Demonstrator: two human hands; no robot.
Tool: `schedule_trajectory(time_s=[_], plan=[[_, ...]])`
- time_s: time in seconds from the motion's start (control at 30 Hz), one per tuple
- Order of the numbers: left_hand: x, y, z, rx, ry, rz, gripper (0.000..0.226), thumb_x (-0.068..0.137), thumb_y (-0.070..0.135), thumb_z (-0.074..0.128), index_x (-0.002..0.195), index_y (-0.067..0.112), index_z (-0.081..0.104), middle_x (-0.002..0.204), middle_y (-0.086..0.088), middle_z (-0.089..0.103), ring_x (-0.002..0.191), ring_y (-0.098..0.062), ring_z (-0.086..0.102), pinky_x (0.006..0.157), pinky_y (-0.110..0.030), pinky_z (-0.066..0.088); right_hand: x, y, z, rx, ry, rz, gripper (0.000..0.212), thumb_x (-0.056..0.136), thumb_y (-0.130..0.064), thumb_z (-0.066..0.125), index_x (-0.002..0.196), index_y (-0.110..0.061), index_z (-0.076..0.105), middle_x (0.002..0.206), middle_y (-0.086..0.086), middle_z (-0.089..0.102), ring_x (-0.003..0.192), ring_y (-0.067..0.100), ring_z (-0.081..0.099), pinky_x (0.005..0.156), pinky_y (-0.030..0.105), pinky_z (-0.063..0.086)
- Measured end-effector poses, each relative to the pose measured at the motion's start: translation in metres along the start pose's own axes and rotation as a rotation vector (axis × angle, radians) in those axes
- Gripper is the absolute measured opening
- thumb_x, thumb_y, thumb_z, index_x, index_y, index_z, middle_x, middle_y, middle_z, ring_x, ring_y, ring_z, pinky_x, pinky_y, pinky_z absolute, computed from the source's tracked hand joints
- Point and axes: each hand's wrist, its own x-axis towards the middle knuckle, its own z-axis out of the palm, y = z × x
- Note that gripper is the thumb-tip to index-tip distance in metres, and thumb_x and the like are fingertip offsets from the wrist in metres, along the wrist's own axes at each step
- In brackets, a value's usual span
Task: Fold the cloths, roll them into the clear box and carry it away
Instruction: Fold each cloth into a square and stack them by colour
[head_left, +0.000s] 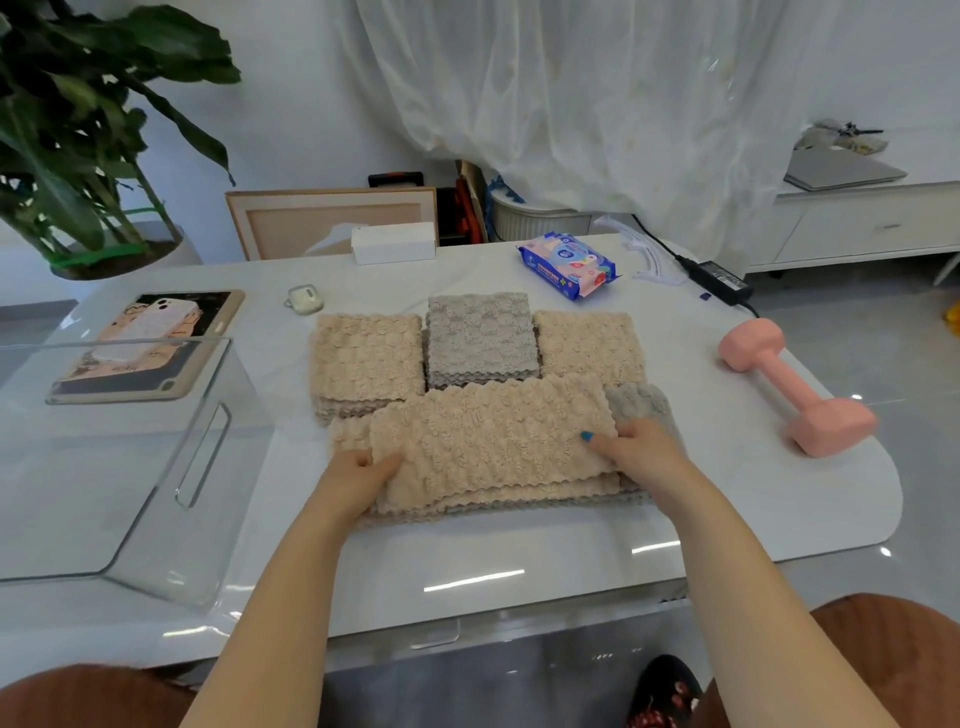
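Fingers (363, 460) of my left hand (356, 480) curl round the left end of the long beige cloth (493, 441), thumb on top. My right hand (641, 449) grips the right end, its blue-nailed thumb lying on the pile; I cannot see its other fingers clearly. The cloth lies folded lengthwise, spanning between both hands, on top of more cloths whose wavy edges show at six o'clock. A grey cloth (636, 402) peeks out at twelve o'clock of my right hand.

At twelve o'clock from the hands, three folded piles sit side by side: the left beige stack (366, 358), the grey stack (480, 338) and the right beige stack (587, 345).

I see the clear box (202, 457) at nine o'clock, well apart from my left hand, on the white table (467, 561). A tablet (150, 364) lies at ten o'clock beyond it. A pink dumbbell (795, 387) rests at two o'clock, and a wipes pack (569, 265) at twelve, past the stacks.
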Motion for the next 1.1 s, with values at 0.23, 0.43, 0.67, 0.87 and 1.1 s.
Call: schedule_trajectory(time_s=[0.23, 0.43, 0.67, 0.87, 1.1], plan=[[-0.001, -0.009, -0.012, -0.179, 0.004, -0.062, 0.030, 0.088, 0.034, 0.065, 0.073, 0.013, 0.049, 0.079, -0.012, 0.050, 0.076, -0.023, 0.052, 0.072, -0.036, 0.044, -0.008, 0.002, -0.009, -0.022, -0.043, 0.018, 0.043, 0.079, -0.013, 0.071, 0.055, -0.016, 0.035, 0.052, -0.001, 0.031, 0.049, 0.013, 0.031, 0.052, 0.026, 0.022], [-0.007, -0.008, 0.005, 0.010, 0.199, 0.004, 0.032, 0.088, 0.036, 0.063, 0.072, 0.015, 0.045, 0.064, 0.002, 0.044, 0.065, -0.020, 0.044, 0.057, -0.030, 0.030, -0.006, 0.003, 0.000, -0.144, 0.025, -0.010, 0.042, 0.073, -0.011, 0.074, 0.057, -0.017, 0.036, 0.052, -0.002, 0.032, 0.051, 0.014, 0.029, 0.050, 0.026, 0.022], [-0.015, -0.004, 0.013, -0.119, 0.122, -0.039, 0.053, 0.075, 0.029, 0.080, 0.114, 0.007, 0.053, 0.109, 0.002, 0.058, 0.100, -0.019, 0.057, 0.083, -0.032, 0.050, -0.004, 0.002, 0.002, -0.030, 0.068, 0.023, 0.020, 0.076, -0.009, 0.072, 0.080, -0.008, 0.053, 0.066, 0.006, 0.045, 0.054, 0.016, 0.040, 0.051, 0.024, 0.028], [-0.030, 0.004, 0.003, -0.405, -0.083, -0.093, 0.023, 0.080, -0.001, 0.069, 0.102, 0.006, 0.065, 0.099, -0.010, 0.072, 0.080, -0.017, 0.070, 0.059, -0.024, 0.055, -0.015, -0.011, 0.010, 0.190, 0.160, -0.036, 0.019, 0.075, 0.002, 0.070, 0.071, -0.008, 0.054, 0.062, 0.003, 0.043, 0.057, 0.017, 0.038, 0.054, 0.026, 0.029], [-0.049, 0.018, 0.008, -0.579, -0.202, 0.062, 0.045, 0.082, -0.012, 0.057, 0.123, 0.008, 0.056, 0.110, -0.010, 0.070, 0.100, -0.025, 0.068, 0.085, -0.041, 0.055, -0.052, -0.056, 0.051, 0.390, -0.023, -0.256, 0.028, 0.082, 0.005, 0.064, 0.091, -0.021, 0.065, 0.078, 0.001, 0.059, 0.065, 0.007, 0.058, 0.057, 0.014, 0.048]])
